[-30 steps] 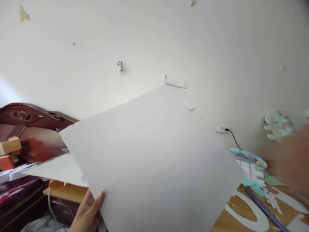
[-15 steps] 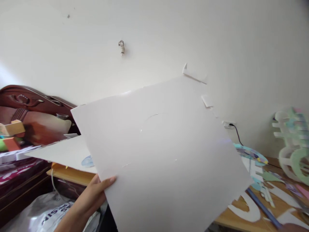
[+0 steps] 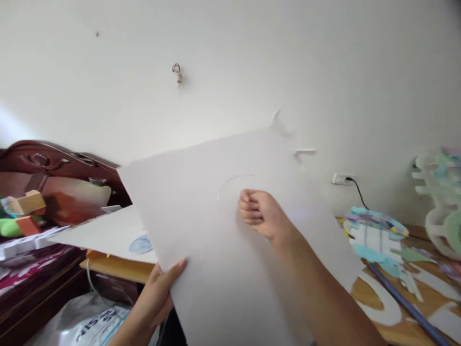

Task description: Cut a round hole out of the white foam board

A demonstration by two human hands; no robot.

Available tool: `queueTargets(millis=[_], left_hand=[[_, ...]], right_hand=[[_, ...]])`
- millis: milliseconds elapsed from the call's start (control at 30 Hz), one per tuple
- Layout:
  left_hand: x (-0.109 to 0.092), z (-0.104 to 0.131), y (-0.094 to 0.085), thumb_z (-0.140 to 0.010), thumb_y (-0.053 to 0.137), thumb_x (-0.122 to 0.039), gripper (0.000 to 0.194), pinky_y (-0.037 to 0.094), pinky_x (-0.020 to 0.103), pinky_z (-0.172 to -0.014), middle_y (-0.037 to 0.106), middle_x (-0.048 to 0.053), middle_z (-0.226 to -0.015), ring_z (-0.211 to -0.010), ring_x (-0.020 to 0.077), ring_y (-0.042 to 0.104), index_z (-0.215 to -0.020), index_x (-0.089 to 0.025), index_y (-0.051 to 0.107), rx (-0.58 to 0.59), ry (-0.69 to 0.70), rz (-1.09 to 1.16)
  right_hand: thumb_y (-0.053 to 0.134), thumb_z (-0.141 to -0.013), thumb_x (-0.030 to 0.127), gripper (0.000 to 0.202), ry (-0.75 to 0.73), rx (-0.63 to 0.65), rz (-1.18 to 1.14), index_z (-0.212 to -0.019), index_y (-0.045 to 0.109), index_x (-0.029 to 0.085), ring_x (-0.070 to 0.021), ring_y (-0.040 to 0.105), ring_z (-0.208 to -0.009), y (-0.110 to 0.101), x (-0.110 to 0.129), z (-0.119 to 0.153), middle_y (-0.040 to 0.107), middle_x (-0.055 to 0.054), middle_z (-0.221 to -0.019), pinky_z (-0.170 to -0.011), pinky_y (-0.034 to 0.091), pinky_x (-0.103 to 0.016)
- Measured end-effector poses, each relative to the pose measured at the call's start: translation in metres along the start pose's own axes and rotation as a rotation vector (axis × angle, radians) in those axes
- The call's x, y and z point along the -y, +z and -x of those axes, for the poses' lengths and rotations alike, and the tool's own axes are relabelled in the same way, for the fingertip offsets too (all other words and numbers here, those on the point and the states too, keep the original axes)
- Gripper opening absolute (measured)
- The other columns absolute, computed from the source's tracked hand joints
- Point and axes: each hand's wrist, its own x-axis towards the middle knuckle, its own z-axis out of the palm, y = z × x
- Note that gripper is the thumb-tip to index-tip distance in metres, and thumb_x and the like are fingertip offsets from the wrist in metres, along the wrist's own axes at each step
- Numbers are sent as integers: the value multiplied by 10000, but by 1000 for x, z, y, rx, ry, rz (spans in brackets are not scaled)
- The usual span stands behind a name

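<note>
A large white board (image 3: 201,230) is held tilted above the wooden table (image 3: 403,331). My left hand (image 3: 158,293) grips its lower left edge, thumb on the front face. My right hand (image 3: 261,214) is curled into a fist and rests on the middle of the board, just below a faint curved cut line (image 3: 234,180). I cannot see anything inside the fist.
A second white sheet (image 3: 104,233) lies flat at the left over the table edge. Coloured paper cut-outs (image 3: 374,230), white foam letters (image 3: 385,302) and a blue stick (image 3: 406,305) lie at the right. A wall socket (image 3: 342,179) sits behind. A dark wooden headboard (image 3: 54,168) stands left.
My right arm has come in from the lower right and its fist now rests on the board's middle. The left hand still holds the board, which sits slightly lower and further right.
</note>
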Motion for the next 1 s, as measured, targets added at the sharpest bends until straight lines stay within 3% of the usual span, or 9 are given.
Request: queueTargets(millis=[67,200,300,467,533,633,733,833,1000], left_hand=[[3,-10,-6,-624,889,-206,607,611,457,-841,751,208,-1013,-992,385,719,-1178,-91,669,3,-16,7],[7,-23,-16,-666,863,-172,611,605,437,-872,736,215,-1085,-1009,364,719,-1229,-91,638,38,-15,41],[7,-23,-20,-679,847,-163,587,610,421,-868,744,206,-1057,-1000,357,722,-1222,-82,638,5,-1,51],[5,-18,-21,-644,840,-137,582,620,405,-855,759,174,-989,-978,353,728,-1192,-82,650,-35,31,85],[6,-14,-20,-617,854,-138,606,621,407,-853,762,159,-976,-970,349,730,-1187,-96,651,-54,63,100],[2,-6,-12,-587,895,-199,647,618,415,-858,764,129,-973,-956,334,733,-1185,-133,659,-85,158,96],[-16,-1,11,-622,898,-316,620,607,404,-878,759,110,-1025,-974,307,728,-1179,-163,674,-84,356,38],[-50,-10,53,-702,845,-398,541,585,374,-919,753,115,-1057,-1031,290,709,-1153,-139,695,-30,674,-158],[-92,-46,127,-918,605,-378,328,592,360,-885,765,121,-1032,-993,275,725,-1045,-108,740,251,1234,-682]], right_hand=[[536,-707,84,179,-25,-41,-135,-587,449,183,-32,200,-344,-2,14,-7,239,103,-447,-325,153,-148],[499,-563,77,116,-58,-177,-151,-601,491,187,-40,268,-373,-4,15,8,285,92,-451,-376,176,-173],[502,-638,135,117,-113,-308,177,-696,592,181,-83,451,-490,-16,-8,14,490,42,-541,-460,309,-207],[496,-818,235,225,-313,-659,870,-937,684,200,-214,648,-929,-40,-50,27,713,-67,-1000,-807,493,-366],[489,-864,269,260,-342,-690,970,-1036,674,208,-238,644,-1009,-40,-65,39,698,-85,-1141,-889,493,-418],[495,-922,328,346,-296,-595,961,-1232,616,235,-254,634,-1100,-26,-81,59,641,-98,-1308,-923,511,-443],[528,-954,380,485,-324,-473,830,-1429,462,312,-248,548,-1295,-10,-82,65,488,-71,-1514,-1030,483,-452],[576,-944,407,544,-476,-406,592,-1457,410,339,-225,413,-1441,-2,-59,47,400,-50,-1587,-1149,396,-454],[577,-873,560,499,-653,-538,0,-1293,542,294,-271,580,-1307,-19,12,19,544,-73,-1479,-1103,449,-509]])
